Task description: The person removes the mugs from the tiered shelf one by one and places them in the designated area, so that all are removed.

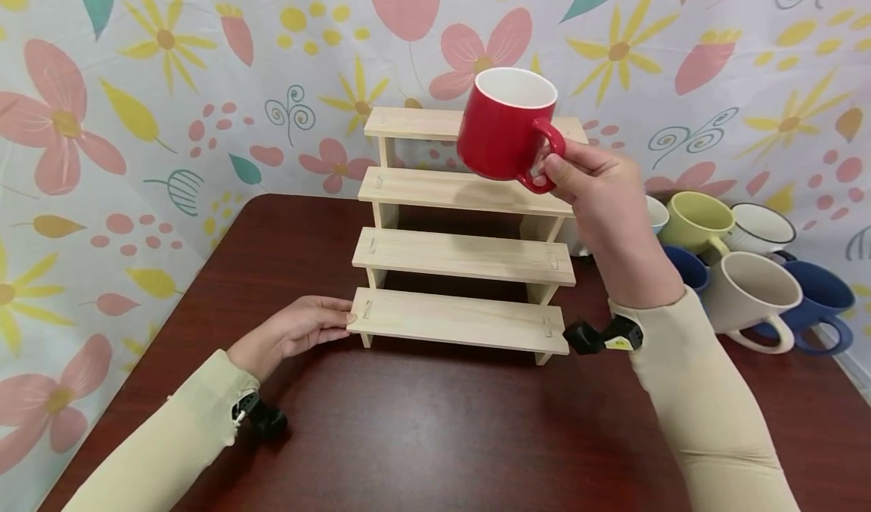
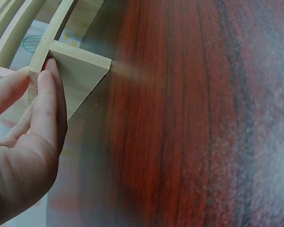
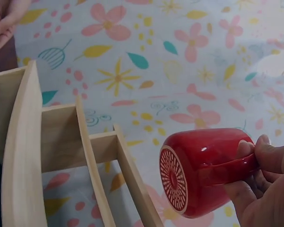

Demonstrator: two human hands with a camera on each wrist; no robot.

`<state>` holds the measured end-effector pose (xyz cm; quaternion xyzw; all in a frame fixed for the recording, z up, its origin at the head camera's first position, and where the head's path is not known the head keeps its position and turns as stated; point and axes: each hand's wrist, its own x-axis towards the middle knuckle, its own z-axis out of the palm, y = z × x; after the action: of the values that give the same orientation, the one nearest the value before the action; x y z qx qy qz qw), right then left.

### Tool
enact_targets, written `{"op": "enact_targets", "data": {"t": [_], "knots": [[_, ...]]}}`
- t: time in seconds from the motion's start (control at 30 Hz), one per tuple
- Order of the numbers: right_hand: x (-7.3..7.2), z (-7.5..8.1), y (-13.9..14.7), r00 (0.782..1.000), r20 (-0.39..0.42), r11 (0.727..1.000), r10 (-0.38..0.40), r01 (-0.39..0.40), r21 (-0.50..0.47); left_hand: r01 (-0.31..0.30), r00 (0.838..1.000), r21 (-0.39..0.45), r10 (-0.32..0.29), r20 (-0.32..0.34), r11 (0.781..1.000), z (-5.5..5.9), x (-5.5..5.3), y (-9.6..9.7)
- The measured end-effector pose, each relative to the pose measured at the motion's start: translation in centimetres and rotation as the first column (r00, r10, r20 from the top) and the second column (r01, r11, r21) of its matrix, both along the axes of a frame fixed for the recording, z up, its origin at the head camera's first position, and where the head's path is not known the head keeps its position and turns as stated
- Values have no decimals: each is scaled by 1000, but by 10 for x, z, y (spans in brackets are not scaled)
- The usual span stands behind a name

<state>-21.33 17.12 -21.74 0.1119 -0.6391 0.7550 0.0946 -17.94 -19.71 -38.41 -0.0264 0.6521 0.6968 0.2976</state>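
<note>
A red mug point(image 1: 497, 130) with a white inside is held in the air by its handle, pinched in my right hand point(image 1: 602, 194). In the head view it hides part of the upper steps of a light wooden four-step shelf point(image 1: 456, 319). The right wrist view shows the mug's patterned base point(image 3: 173, 179) and its handle between thumb and fingers. My left hand point(image 1: 309, 327) grips the left end of the lowest step. In the left wrist view, the thumb is on one face of that board point(image 2: 38, 61) and the fingers are under the other.
Several mugs stand grouped at the right of the dark wooden table point(image 1: 408, 436), among them a yellow-green mug point(image 1: 694, 221), a beige mug point(image 1: 751, 293) and a blue mug point(image 1: 823, 300). A flower-patterned cloth point(image 1: 238, 81) hangs behind the shelf.
</note>
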Motion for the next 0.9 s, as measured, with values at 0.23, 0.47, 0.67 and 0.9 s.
{"op": "enact_targets", "data": {"t": [0.23,0.47,0.67,0.9], "knots": [[14,-11,17,1000,0,1000,-16,16,-9,-4,1000,-5,4,4,1000,0,0,0],[28,-23,35,997,45,998,-59,59,2,-5,1000,-5,5,3,1000,-2,-1,0],[41,-31,51,992,62,994,-106,104,21,-4,1000,-6,4,2,1000,-2,-1,0],[51,-39,63,996,42,997,-79,80,-15,-9,1000,-6,9,5,1000,-3,-1,-1]]}}
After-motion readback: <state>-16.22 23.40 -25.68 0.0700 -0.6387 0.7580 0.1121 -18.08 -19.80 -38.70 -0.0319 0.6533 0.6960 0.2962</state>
